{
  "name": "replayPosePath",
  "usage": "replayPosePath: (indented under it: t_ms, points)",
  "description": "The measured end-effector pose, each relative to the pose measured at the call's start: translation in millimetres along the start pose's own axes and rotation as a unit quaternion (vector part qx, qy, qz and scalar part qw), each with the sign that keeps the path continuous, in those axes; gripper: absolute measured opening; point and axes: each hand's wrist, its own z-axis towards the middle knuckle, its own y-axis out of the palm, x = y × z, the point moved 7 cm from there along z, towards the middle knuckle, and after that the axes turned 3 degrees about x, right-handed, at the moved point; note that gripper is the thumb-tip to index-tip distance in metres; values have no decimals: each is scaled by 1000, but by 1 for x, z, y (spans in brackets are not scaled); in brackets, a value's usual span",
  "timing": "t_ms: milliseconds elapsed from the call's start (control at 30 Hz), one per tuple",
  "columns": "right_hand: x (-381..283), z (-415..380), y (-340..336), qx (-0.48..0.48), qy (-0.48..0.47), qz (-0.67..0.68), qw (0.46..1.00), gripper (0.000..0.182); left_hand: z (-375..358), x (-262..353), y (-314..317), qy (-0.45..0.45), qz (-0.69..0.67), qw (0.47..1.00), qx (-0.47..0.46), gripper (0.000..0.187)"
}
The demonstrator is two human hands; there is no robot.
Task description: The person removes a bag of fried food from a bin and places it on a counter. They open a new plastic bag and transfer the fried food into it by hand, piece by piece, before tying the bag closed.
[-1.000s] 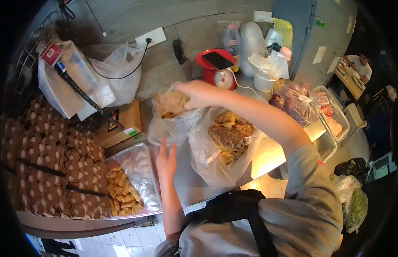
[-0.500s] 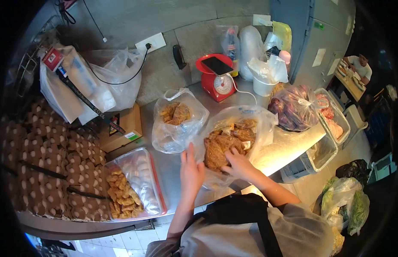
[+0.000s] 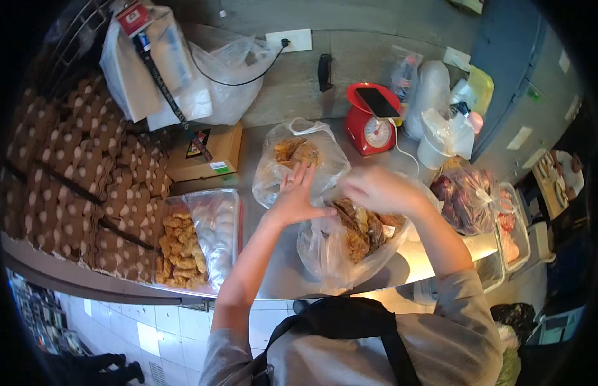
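Observation:
My left hand (image 3: 296, 199) has its fingers stretched out at the near side of a small clear plastic bag (image 3: 334, 161). Brown cooked-looking pieces of meat (image 3: 298, 152) lie in that bag, just beyond my fingertips. My left thumb reaches toward the rim of a larger clear plastic bag (image 3: 334, 264). Over the far side of this larger bag is my right hand (image 3: 379, 190), its fingers bent together; whatever is between them is hidden. More brown pieces of meat (image 3: 358, 235), some with pale label-like scraps, fill the larger bag.
A red scale (image 3: 366, 128) with a phone (image 3: 378, 103) on top stands at the back. Egg trays (image 3: 74, 186) are stacked left, beside a plastic container (image 3: 238, 225) of fried pieces. A bag of reddish-purple produce (image 3: 466, 202) lies right. Another person (image 3: 568, 170) is far right.
My right hand has come out of the meat and lifted to the far side of the larger bag. My left hand has moved forward to the small bag, fingers spreading. The camera view has shifted.

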Motion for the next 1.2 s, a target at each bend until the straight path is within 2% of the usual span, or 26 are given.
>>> replayPosePath:
  t_ms: [33,67,133,167,200,233,300,333,400,467,533,600,633,700,733,767,800,833,933,1033,1067,1100,1133,1200]
  points:
    - [0,23,-4,58,-51,19,997,21,7,-10,14,-14,99,994,-47,111]
    - [0,52,2,118,-101,39,987,21,9,-9,12,-18,101,994,-39,111]
    - [35,117,78,-67,-69,-72,993,24,0,-11,20,-37,71,993,-83,103]
    - [50,139,110,-182,5,-99,978,32,-3,-12,19,-40,74,993,-83,103]
    - [66,149,137,-293,80,-125,944,42,-7,-18,23,-71,83,986,-126,99]
    - [78,161,154,-291,77,-127,945,42,-12,-24,25,-102,92,976,-167,97]
    - [80,191,173,-185,-35,-108,976,72,-21,-27,15,-123,107,974,-155,94]
    - [79,200,176,-184,-39,-109,976,72,-24,-32,11,-141,118,972,-146,93]
    - [80,208,191,-207,-13,-78,975,94,-31,-48,11,-151,120,972,-136,98]
    - [72,198,191,-237,15,-72,969,93,-37,-52,10,-158,122,971,-132,103]
    - [65,192,183,-256,45,-72,963,93,-41,-59,6,-214,125,945,-215,98]
    - [61,177,191,-333,51,-86,938,83,-41,-65,12,-205,115,953,-190,98]
    - [70,184,190,-335,53,-84,937,83,-40,-66,14,-195,104,961,-166,99]
    - [101,192,195,-483,43,-121,866,72,-36,-65,17,-195,110,957,-184,99]
    - [104,180,189,-484,45,-121,866,72,-36,-64,19,-197,118,952,-201,99]
    - [109,170,169,-410,62,-159,896,71,-36,-64,21,-196,118,952,-202,99]
    - [114,164,153,-331,80,-196,920,71,-34,-61,18,-176,126,963,-162,96]
    - [119,159,157,-330,81,-195,920,71,-32,-59,14,-155,133,971,-121,100]
    - [125,151,165,-337,103,-167,921,71,-34,-68,17,-155,104,976,-112,100]
    - [105,156,147,-338,98,-221,910,71,-41,-58,-2,-185,127,968,-111,102]
    - [103,162,137,-304,137,-168,927,71,-44,-60,-1,-186,129,968,-109,102]
    - [101,168,130,-270,176,-115,940,71,-46,-60,-10,-172,178,969,-21,102]
    - [103,175,130,-270,174,-115,940,71,-48,-53,-25,-156,225,960,66,103]
    - [105,188,132,-258,179,-81,946,71,-52,-54,-40,-174,227,955,82,102]
